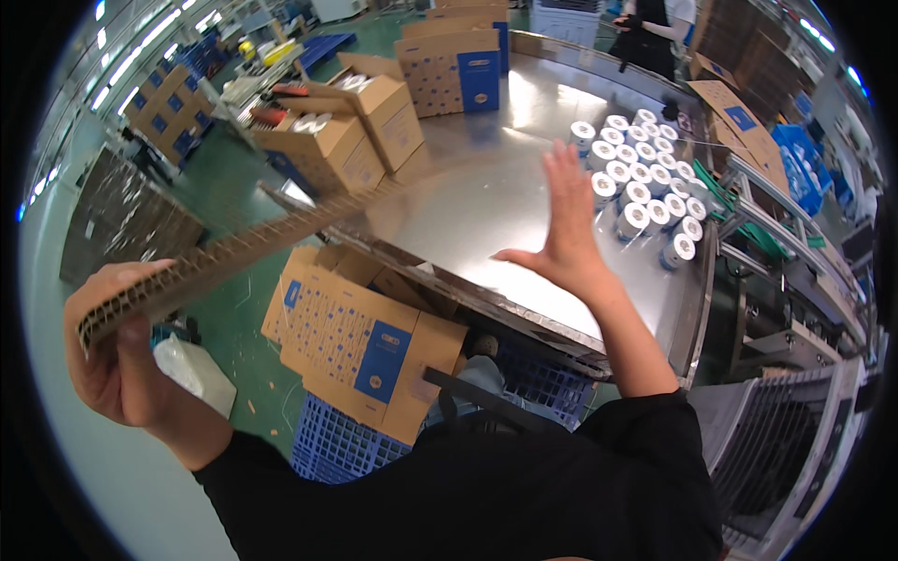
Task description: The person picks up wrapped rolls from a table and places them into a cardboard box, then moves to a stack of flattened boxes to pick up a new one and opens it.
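Note:
My left hand (120, 374) grips one end of a long brown corrugated cardboard piece (224, 252), with thumb and fingers on either side. Its fluted edge faces up, and its far end blurs over the metal table's left edge. Whether it is a single sheet or several layers folded flat, I cannot tell. Raised above the metal table (468, 210), my right hand (569, 224) has its fingers stretched out and thumb spread, holding nothing. Closest to that hand stands a group of white-topped cylindrical cans (636, 173) with white and blue sides.
Open cartons (327, 154) holding white-topped cans stand at the table's left; another printed carton (449, 79) is behind them. Flattened cartons (346, 341) lie below the near edge, above a blue plastic pallet (341, 439). Metal conveyor rails (786, 215) run along the right. A person (655, 33) stands beyond.

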Demonstrator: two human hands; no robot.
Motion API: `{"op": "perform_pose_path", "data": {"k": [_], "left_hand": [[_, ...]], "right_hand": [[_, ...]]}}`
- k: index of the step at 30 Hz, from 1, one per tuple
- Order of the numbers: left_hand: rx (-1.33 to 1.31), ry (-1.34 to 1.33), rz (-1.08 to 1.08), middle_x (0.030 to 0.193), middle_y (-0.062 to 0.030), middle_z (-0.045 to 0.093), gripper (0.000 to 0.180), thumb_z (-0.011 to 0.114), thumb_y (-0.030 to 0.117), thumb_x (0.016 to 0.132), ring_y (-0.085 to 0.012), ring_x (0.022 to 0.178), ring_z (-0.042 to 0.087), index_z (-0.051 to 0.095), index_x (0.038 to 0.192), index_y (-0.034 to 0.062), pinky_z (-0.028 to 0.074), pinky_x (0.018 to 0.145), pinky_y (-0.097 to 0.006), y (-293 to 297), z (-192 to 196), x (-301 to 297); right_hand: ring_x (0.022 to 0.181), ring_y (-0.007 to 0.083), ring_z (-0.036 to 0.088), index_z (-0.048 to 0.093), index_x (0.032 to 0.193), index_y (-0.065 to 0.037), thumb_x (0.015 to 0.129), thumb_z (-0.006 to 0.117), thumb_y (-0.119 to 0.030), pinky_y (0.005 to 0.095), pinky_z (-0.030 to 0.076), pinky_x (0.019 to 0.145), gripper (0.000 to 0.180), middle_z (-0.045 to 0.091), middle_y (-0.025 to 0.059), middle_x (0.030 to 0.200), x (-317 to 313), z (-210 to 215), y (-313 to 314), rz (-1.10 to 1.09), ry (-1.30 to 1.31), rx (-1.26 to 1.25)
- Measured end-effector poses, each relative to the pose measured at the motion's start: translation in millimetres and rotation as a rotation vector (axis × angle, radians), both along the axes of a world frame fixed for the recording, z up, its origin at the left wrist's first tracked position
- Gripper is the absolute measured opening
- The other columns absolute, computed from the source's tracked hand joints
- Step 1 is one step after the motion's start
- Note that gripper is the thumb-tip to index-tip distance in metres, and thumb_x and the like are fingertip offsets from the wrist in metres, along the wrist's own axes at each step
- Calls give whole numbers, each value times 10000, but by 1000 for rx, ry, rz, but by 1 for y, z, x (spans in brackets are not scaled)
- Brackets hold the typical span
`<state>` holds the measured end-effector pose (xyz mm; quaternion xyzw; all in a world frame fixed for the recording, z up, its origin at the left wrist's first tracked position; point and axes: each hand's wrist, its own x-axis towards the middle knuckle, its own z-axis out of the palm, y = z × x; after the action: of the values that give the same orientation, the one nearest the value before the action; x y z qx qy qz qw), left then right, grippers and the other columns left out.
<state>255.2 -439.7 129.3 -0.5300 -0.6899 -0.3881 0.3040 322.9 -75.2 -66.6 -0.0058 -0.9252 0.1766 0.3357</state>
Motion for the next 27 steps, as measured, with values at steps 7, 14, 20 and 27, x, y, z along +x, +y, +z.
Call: {"op": "perform_pose_path", "data": {"k": [7,14,20,27], "left_hand": [[228,-462,-605,949,-123,613,235,577,40,844,-174,873,595,520,1051,-55,464,792,-264,102,-50,-163],[-174,202,-268,1200,-109,552,354,674,122,798,-298,1039,558,574,1136,91,418,924,-421,313,-184,-194],[-1267,-254,-201,1123,-161,613,534,274,506,939,-313,1085,548,636,1114,154,394,955,-371,383,-210,-207],[-1222,-220,-723,1381,-129,423,593,380,571,891,-281,1227,444,511,1287,150,332,1031,-369,435,-209,-236]], "right_hand": [[643,200,643,658,782,-39,600,830,-136,264,486,581,268,670,82,731,97,17,92,-226,87,-344],[664,334,601,544,739,-67,624,773,-245,415,447,557,312,598,107,647,115,-14,94,-656,-379,39],[1218,256,429,513,1137,-70,656,694,-75,479,258,1036,514,525,81,1205,116,-30,75,-1025,-321,243],[1128,263,522,600,964,-65,587,493,120,418,280,1007,434,606,66,1090,136,-54,36,-1007,16,197]]}}
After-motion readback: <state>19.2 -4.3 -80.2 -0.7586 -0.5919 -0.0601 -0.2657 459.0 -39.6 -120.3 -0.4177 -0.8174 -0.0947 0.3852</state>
